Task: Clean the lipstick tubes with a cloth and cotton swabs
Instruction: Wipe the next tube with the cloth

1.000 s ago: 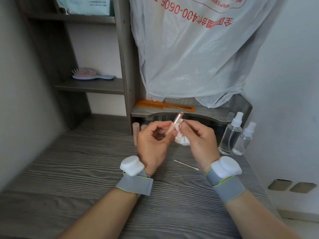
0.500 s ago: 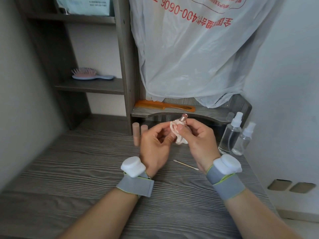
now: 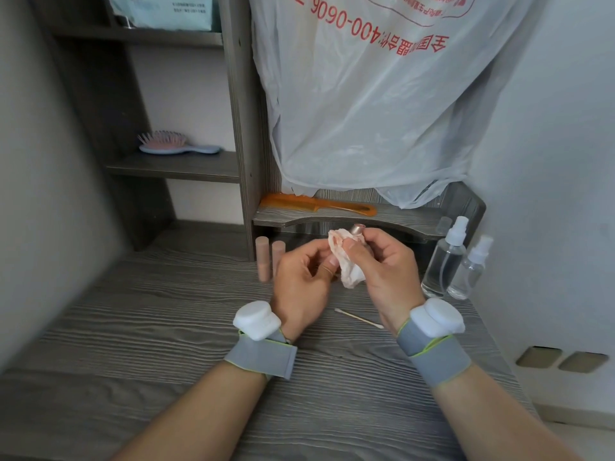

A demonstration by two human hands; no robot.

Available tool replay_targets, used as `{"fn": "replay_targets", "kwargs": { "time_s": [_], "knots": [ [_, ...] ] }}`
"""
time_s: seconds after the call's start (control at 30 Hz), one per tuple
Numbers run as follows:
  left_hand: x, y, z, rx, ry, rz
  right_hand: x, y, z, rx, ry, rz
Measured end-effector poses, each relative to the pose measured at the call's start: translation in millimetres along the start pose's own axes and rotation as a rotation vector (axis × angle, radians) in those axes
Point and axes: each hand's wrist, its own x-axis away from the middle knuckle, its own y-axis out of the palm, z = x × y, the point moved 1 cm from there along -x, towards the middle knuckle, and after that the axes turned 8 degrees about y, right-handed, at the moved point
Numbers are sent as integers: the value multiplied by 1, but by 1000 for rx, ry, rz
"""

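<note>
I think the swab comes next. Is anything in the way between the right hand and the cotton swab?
Nothing visible is. The cotton swab lies alone on the desk, near the right wrist. But the right hand is busy pinching the cloth around the lipstick tube.

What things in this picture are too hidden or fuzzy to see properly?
All in the head view:
- Tube: only its tip shows; the cloth and right hand cover the rest.
- Left hand: the cloth hides what its fingers pinch.
- Packet: cut off by the top edge.
- Bag: its print is cut off at the top, and it hides whatever is behind it.
</note>
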Motion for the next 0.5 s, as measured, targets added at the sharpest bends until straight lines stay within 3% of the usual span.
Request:
{"fn": "replay_targets", "kwargs": {
  "time_s": [0.27, 0.5],
  "knots": [
    [2, 1, -2, -10, 28, 69, 1, 2, -4, -10, 7, 26],
    [2, 4, -1, 55, -8, -20, 0, -1, -4, 11, 18, 50]
  ]
}}
